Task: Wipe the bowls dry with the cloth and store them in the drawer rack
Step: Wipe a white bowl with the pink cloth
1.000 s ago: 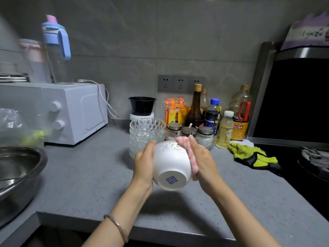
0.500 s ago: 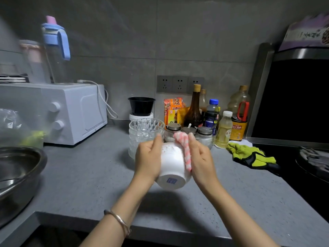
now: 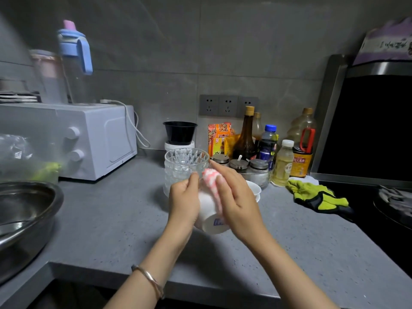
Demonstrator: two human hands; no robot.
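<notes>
You have the white bowl (image 3: 210,224) lifted clear of the tabletop (image 3: 111,219), held between both hands at the middle of your view. It lies tilted: the marked base faces you at 6 o'clock and a little down, and the mouth points away toward 12 o'clock, so its axis runs almost straight out from your body. Your left hand (image 3: 184,202) is curled round the bowl's wall on the 9 o'clock side and carries it. Your right hand (image 3: 237,204) is at 3 o'clock, fingers laid nearly flat along the wall, pinching the pink-and-white cloth (image 3: 210,176) against the bowl. The cloth bunches up over the far rim at 12 o'clock. How much of it reaches inside cannot be seen. Both hands sit equally close to the bowl, so the left looks best placed to turn it while the right rubs. The stack of glass bowls (image 3: 186,161) stands just beyond your hands at 12 o'clock, and more white bowls (image 3: 255,189) sit on the tabletop at 2 o'clock behind your right hand. The drawer rack is not in view, so which way you must carry the bowl cannot be told
</notes>
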